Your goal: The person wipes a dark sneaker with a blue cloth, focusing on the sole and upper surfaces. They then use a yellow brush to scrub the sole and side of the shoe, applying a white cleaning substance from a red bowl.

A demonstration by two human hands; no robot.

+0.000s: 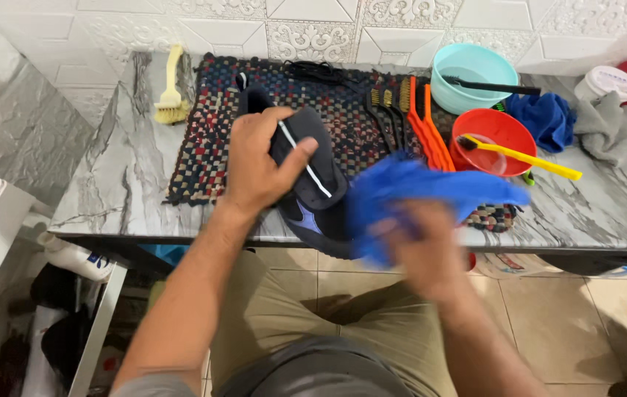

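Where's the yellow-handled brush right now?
In the head view, the yellow-handled brush is right of centre on the table, its head resting in the red bowl with the handle sticking out toward the grey cloth.

One camera on the head looks steeply down, close over the bench (144, 162), facing the tiled wall (313, 26) behind it.

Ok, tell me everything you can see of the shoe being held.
The shoe is a dark, navy-black sneaker with a thin white stripe along its upper and a purple-blue patch near the lower side. It lies tilted over the near edge of the woven mat. The left hand grips it from above; the blurred right hand presses a blue cloth against its side.
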